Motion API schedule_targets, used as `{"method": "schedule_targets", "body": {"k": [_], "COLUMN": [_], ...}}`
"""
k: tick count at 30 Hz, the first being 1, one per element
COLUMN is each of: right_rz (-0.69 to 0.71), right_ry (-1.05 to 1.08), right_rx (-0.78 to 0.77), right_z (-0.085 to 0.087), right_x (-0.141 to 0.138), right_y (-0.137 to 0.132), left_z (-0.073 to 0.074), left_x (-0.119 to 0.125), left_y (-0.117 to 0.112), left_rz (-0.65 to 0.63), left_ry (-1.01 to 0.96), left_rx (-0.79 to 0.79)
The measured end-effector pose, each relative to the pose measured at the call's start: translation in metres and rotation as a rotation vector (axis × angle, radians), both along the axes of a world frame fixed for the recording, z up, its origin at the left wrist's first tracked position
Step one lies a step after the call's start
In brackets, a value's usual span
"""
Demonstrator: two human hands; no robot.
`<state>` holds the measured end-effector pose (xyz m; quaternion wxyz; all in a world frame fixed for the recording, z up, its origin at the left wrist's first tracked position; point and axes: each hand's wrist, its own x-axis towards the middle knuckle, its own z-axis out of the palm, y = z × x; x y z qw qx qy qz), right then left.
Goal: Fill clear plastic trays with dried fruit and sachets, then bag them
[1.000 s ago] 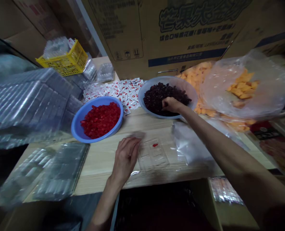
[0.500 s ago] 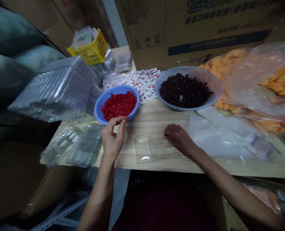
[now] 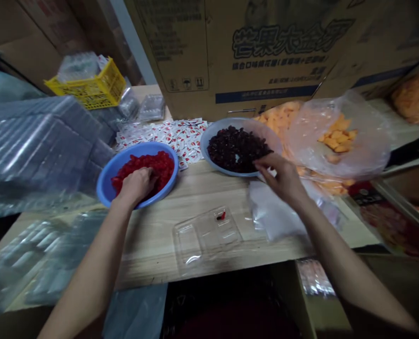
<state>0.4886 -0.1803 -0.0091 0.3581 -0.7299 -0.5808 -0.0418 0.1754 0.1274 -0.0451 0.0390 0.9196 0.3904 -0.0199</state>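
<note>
My left hand reaches into a blue bowl of glossy red dried fruit pieces. Its fingers are curled down among the pieces, the tips partly buried. At the front right rim of a pale translucent bowl, my right hand has thumb and forefinger drawn together by the dark dried fruit; what lies between the tips is too small to tell. Between my arms, a clear plastic compartment tray lies on the table. One red piece and one dark piece sit together in its far compartment.
Stacked clear trays and a yellow basket stand at the left. Small printed sachets spread behind the bowls. Plastic bags and bagged orange fruit lie at the right. A large carton stands behind.
My left hand has gone from the blue bowl's front rim into the red fruit. My right hand has left the tray for the dark fruit bowl. The view has swung right.
</note>
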Motion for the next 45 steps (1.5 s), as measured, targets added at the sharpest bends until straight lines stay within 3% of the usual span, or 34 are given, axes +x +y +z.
{"method": "schedule_targets", "body": {"k": [2,4,6,8,11,14,16,19,22,25,26,28,32,36,39,41,43,45], "right_rz": [-0.091,-0.102,-0.076,-0.047,-0.008,0.008,0.001,-0.032,-0.121,-0.037,0.046,0.18,0.231,0.271,0.236,0.172,0.108,0.049], "right_ry": [-0.145,-0.265,-0.33,-0.347,-0.334,-0.288,-0.246,-0.176,-0.066,0.279,0.397,0.524,0.508,0.396,0.45,0.511,0.545,0.544], "right_rx": [-0.193,-0.505,-0.716,-0.773,-0.778,-0.742,-0.678,-0.523,-0.249,0.057,0.064,-0.105,-0.156,-0.094,-0.046,-0.013,0.0,-0.008], "right_z": [0.004,-0.002,-0.012,-0.022,-0.029,-0.029,-0.028,-0.024,-0.018,-0.018,-0.021,-0.034,-0.068,-0.082,-0.071,-0.056,-0.042,-0.032], "right_x": [0.046,0.078,0.091,0.09,0.082,0.082,0.086,0.086,0.06,0.001,-0.023,-0.069,-0.124,-0.133,-0.129,-0.123,-0.115,-0.107], "right_y": [0.024,0.05,0.072,0.085,0.09,0.086,0.084,0.079,0.06,0.02,0.005,-0.021,-0.044,-0.046,-0.05,-0.052,-0.053,-0.057], "left_z": [-0.003,-0.004,-0.004,-0.002,0.005,0.018,0.029,0.034,0.017,-0.011,-0.019,-0.03,-0.033,-0.01,0.014,0.022,0.021,0.014], "left_x": [-0.003,-0.003,0.0,0.002,0.003,0.003,0.004,0.012,0.025,0.034,0.035,0.036,0.027,0.007,-0.009,-0.013,-0.012,-0.008], "left_y": [-0.001,-0.004,-0.006,-0.008,-0.008,-0.022,-0.052,-0.127,-0.204,-0.247,-0.253,-0.257,-0.253,-0.221,-0.154,-0.096,-0.042,-0.003], "left_rz": [-0.028,-0.052,-0.048,-0.038,0.032,0.149,0.154,-0.027,-0.288,-0.373,-0.373,-0.353,-0.324,-0.229,-0.027,0.076,0.114,0.081], "left_ry": [0.06,0.072,0.055,0.036,-0.089,-0.436,-0.699,-0.919,-0.781,-0.661,-0.635,-0.61,-0.633,-0.752,-0.772,-0.629,-0.424,-0.262], "left_rx": [0.073,0.1,0.101,0.103,0.156,0.216,0.175,-0.042,-0.223,-0.223,-0.209,-0.181,-0.191,-0.12,0.099,0.146,-0.004,-0.194]}}
